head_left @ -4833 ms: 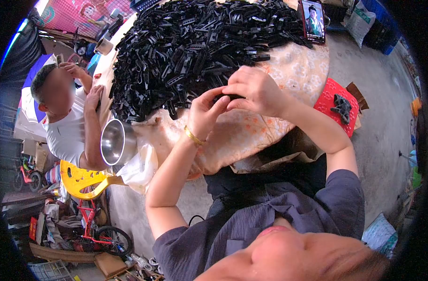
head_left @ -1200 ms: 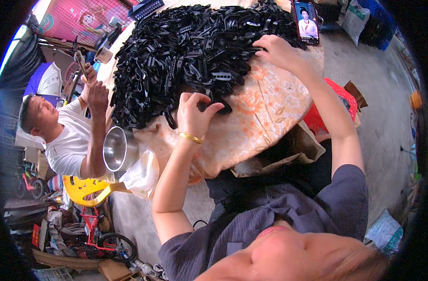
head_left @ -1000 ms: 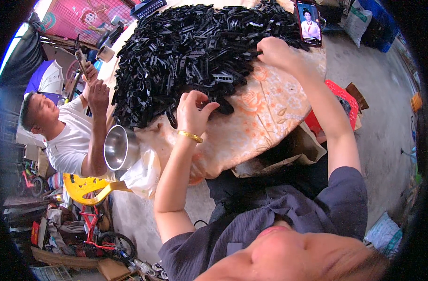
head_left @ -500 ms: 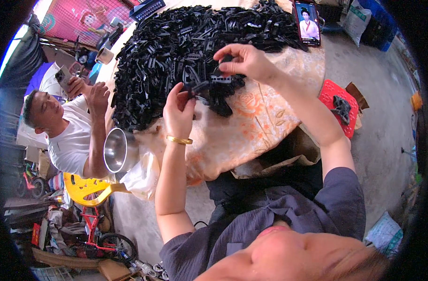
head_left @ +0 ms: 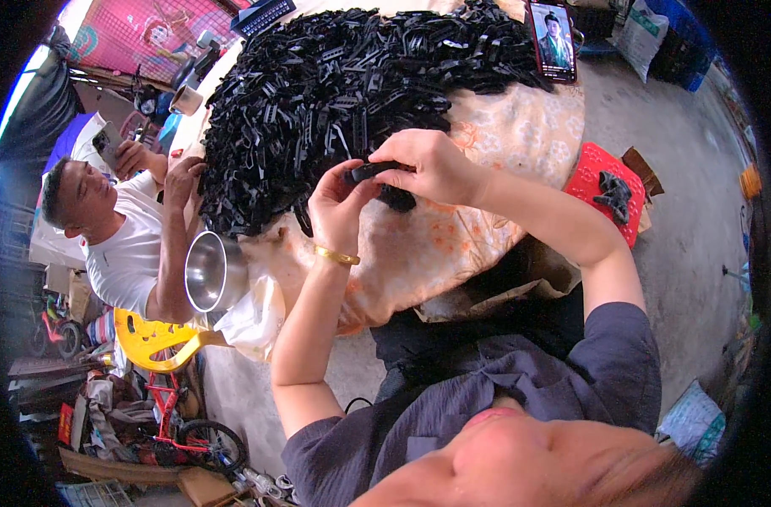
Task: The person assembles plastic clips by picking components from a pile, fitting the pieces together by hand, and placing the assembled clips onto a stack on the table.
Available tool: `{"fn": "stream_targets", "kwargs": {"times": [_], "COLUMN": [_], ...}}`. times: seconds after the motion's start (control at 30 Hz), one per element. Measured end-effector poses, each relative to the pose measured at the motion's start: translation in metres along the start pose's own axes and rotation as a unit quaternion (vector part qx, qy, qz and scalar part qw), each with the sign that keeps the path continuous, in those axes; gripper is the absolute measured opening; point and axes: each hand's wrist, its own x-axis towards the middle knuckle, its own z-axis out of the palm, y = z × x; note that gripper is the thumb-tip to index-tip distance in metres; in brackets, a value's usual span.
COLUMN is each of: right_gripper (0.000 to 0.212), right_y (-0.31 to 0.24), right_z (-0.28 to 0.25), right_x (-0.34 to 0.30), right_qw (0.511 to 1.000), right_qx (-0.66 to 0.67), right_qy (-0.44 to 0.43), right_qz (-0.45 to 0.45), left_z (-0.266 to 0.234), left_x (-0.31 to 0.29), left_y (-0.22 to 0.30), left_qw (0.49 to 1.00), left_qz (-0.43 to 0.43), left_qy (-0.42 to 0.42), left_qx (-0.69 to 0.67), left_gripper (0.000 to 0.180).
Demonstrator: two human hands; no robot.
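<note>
My left hand (head_left: 336, 211) and my right hand (head_left: 436, 167) meet over the near edge of a big heap of black plastic pieces (head_left: 335, 93). Between them lies a small, elongated black plastic piece (head_left: 369, 171), pinched at one end by each hand. The fingers hide part of it, so I cannot tell whether it is one part or two pressed together. The heap is made of many slim, slotted black parts spread over a table with a flowered cloth (head_left: 504, 135).
At the left, a person in a white shirt (head_left: 128, 245) holds a phone (head_left: 107, 145) and reaches to the heap's edge. Nearby are a steel bowl (head_left: 208, 272), plastic bag (head_left: 255, 323) and yellow chair (head_left: 153, 342). A propped phone (head_left: 554, 46) and red stool (head_left: 590, 177) are at the right.
My hands were apart, each with black plastic at its fingertips; they have come together on one piece. The other person's free hand has lowered to the heap's edge.
</note>
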Motion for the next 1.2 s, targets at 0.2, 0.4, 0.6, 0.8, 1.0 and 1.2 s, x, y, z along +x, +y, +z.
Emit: {"fn": "stream_targets", "kwargs": {"times": [0.2,0.4,0.6,0.8,1.0,1.2], "right_gripper": [0.023,0.029,0.034,0.029,0.024,0.023], "right_y": [-0.007,-0.012,-0.005,-0.008,0.009,0.007], "right_z": [-0.001,-0.007,-0.019,-0.029,-0.05,-0.037], "right_x": [-0.002,0.003,0.003,0.007,-0.002,-0.004], "right_qw": [0.987,0.992,0.989,0.987,0.905,0.921], "right_qx": [-0.129,-0.094,0.048,0.051,0.245,0.154], "right_qy": [-0.015,0.014,-0.122,-0.139,-0.289,-0.338], "right_qz": [-0.097,-0.088,0.067,0.06,0.196,0.12], "left_z": [0.001,0.0,0.006,0.012,-0.002,-0.062], "left_x": [-0.001,-0.002,-0.015,-0.026,-0.023,-0.026], "left_y": [0.0,0.0,0.008,0.011,0.025,0.02], "left_qw": [0.99,0.996,0.978,0.954,0.87,0.685], "left_qz": [0.012,0.03,0.154,0.195,0.276,0.078], "left_qy": [-0.031,0.01,0.015,0.036,-0.004,0.069], "left_qx": [-0.135,-0.087,0.136,0.225,0.408,0.721], "left_gripper": [0.037,0.035,0.029,0.029,0.046,0.072]}}
